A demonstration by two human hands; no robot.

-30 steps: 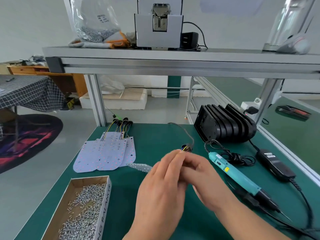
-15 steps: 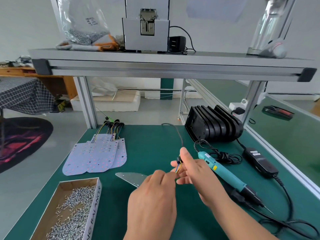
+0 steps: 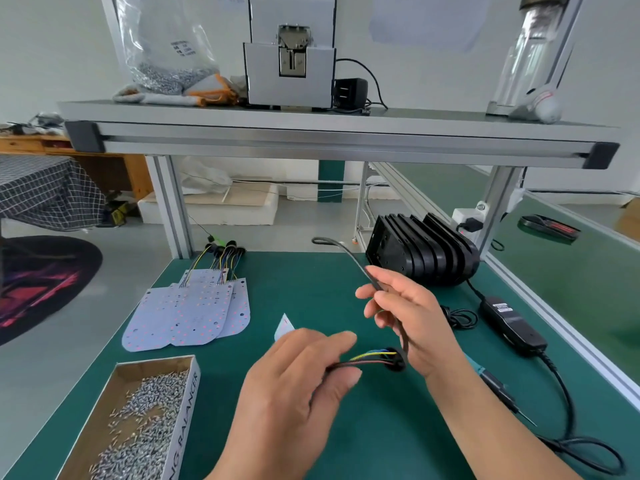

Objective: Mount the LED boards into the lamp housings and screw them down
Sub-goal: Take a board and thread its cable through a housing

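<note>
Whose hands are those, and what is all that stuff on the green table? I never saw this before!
There is no robot here. A person wears a camera on their head, so you see their own hands from above. The right hand grips a black cable, and the left hand pinches the coloured wires at its end. On the green table lie white LED boards in a pile, a cardboard box of little screws, black lamp housings stacked on edge, and a blue-green electric screwdriver, partly hidden by the right arm. The job is screwing boards into those housings.
</note>
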